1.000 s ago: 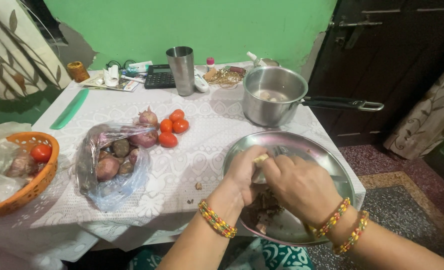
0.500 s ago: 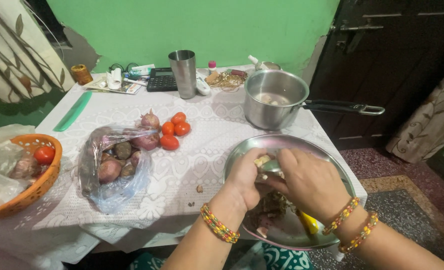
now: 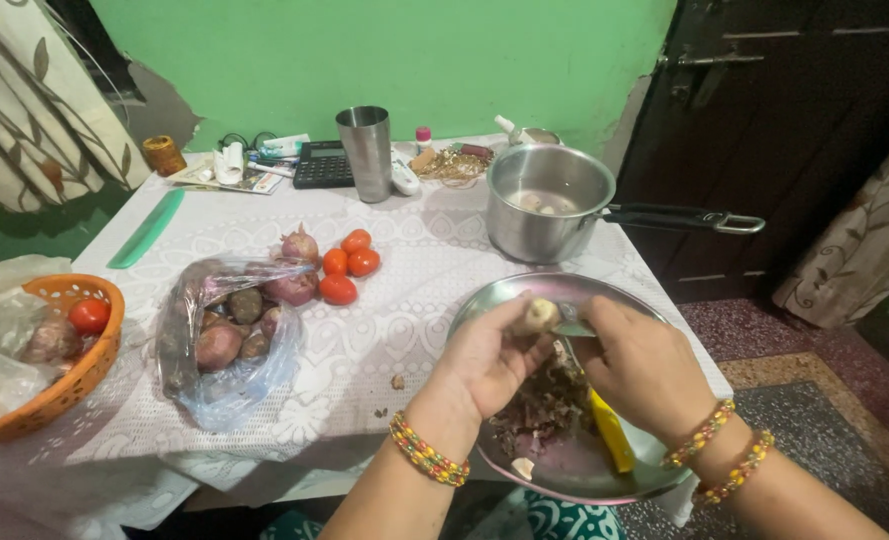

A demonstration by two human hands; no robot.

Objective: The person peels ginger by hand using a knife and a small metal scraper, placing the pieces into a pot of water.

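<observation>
My left hand holds a small pale garlic clove between thumb and fingers, above a round steel plate. My right hand grips a knife whose yellow handle sticks out below the palm; its blade rests against the clove. Purple and brown peelings lie heaped on the plate under both hands, with another pale clove near the front rim. Both wrists wear beaded bangles.
A steel saucepan with a black handle stands behind the plate. Red tomatoes, onions and a plastic bag of vegetables lie on the white lace cloth. An orange basket sits far left. A steel tumbler, calculator and green comb stand further back.
The camera view has shifted slightly. Both hands stay over the plate; the clove is now raised between the fingers and the knife blade is against it.
</observation>
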